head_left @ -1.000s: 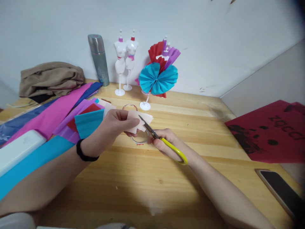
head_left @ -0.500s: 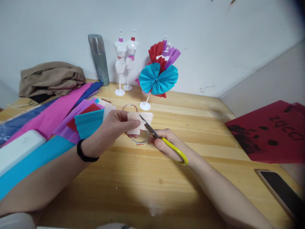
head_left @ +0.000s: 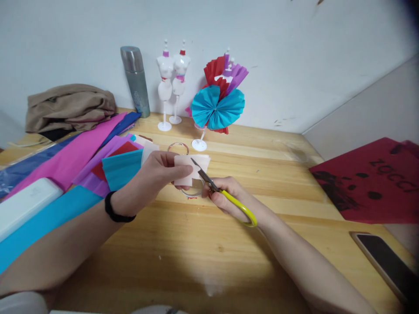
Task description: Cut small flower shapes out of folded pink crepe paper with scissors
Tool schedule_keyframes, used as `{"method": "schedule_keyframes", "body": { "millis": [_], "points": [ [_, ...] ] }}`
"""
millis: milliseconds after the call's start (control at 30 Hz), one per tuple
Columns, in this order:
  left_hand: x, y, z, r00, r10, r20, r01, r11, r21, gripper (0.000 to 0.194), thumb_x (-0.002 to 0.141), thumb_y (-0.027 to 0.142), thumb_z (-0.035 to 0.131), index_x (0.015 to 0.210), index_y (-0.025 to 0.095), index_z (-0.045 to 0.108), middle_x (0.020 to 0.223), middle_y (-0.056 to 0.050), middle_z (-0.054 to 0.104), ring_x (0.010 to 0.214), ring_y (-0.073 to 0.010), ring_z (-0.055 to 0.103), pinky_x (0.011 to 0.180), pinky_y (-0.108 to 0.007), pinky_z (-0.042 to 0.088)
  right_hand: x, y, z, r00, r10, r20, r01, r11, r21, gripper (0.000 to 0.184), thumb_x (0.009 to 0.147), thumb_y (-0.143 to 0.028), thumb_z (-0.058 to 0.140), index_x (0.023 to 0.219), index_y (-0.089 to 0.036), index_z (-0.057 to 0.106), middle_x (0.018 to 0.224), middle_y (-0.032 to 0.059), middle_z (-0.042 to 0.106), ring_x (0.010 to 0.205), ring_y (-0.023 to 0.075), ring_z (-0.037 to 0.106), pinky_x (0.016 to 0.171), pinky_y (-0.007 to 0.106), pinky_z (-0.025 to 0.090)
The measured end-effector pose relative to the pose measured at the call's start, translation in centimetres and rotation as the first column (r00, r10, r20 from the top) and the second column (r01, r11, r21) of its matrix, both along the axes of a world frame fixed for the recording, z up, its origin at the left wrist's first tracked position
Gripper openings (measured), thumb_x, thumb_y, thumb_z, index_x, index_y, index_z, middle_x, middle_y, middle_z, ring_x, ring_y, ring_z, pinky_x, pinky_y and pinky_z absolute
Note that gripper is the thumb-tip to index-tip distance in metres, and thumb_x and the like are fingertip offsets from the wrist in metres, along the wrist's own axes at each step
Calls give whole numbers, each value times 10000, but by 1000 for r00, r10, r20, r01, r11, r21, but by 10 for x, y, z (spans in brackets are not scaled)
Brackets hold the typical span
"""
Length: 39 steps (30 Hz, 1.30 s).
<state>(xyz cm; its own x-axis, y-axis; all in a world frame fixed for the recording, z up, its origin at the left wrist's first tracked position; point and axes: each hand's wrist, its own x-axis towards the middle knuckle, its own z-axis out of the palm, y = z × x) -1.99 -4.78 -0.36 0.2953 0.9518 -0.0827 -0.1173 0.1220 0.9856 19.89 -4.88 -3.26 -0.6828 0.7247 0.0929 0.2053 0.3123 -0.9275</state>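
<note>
- And here's the left hand (head_left: 165,168), thumb and fingers pinching a pale pink paper (head_left: 182,168), holding it up above the worktop (head_left: 157,253), right in the middle of the action!
- Over on the other side, the right hand (head_left: 225,192) is wrapped around the scissors (head_left: 235,203), yellow handle slanting back toward the wrist.
- One dark blade crosses the face of the paper, tip pointing up and left toward the left thumb; where the second blade sits, I can't tell.
- A notch shows in the paper's lower edge, just beside that blade.
- Directly below, a tape ring (head_left: 193,190) peeks out between the two hands, partly covered by the paper.
- Left of the left hand, a folded blue paper (head_left: 122,165) overlaps red and purple sheets.
- At the back, two white mannequins (head_left: 165,90) stand upright, close together, with a metal flask (head_left: 136,87) to their left.
- To their right, a pleated blue paper bow (head_left: 218,109) fans out in front of red and purple pleats!
</note>
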Motion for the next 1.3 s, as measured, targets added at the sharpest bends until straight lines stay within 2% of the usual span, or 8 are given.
{"method": "schedule_keyframes", "body": {
  "millis": [233,600,800,1300],
  "points": [
    [-1,-1,1,1000,-15,-24,15,1000,9,209,708,294,751,573,142,701,549,-24,657,516,-102,555,534,-222,429,0,-2,0,1000,-8,-1,8,999,-33,466,909,-604,534,789,-156,577,659,-18,457,567,98,393,516,227,325],
    [-1,-3,6,999,-15,-40,15,1000,6,215,722,281,738,558,148,695,550,-25,660,519,-99,554,537,-217,428,0,4,-5,999,7,38,-9,997,73,492,921,-603,507,724,-157,565,600,-41,390,534,90,327,505,229,297],
    [0,-2,6,1000,-5,-29,4,1000,-9,190,709,275,749,578,144,705,551,-23,663,519,-101,561,538,-216,443,-1,4,-5,1000,8,0,-8,994,106,469,931,-568,513,734,-148,585,593,-42,398,522,85,319,502,224,303],
    [0,-2,6,999,-3,-48,4,1000,17,235,707,320,759,564,147,688,556,-28,662,522,-107,562,536,-224,437,0,4,-5,1000,0,-3,0,997,74,446,927,-561,519,734,-162,573,603,-44,383,536,94,312,514,237,297]
  ]
}}
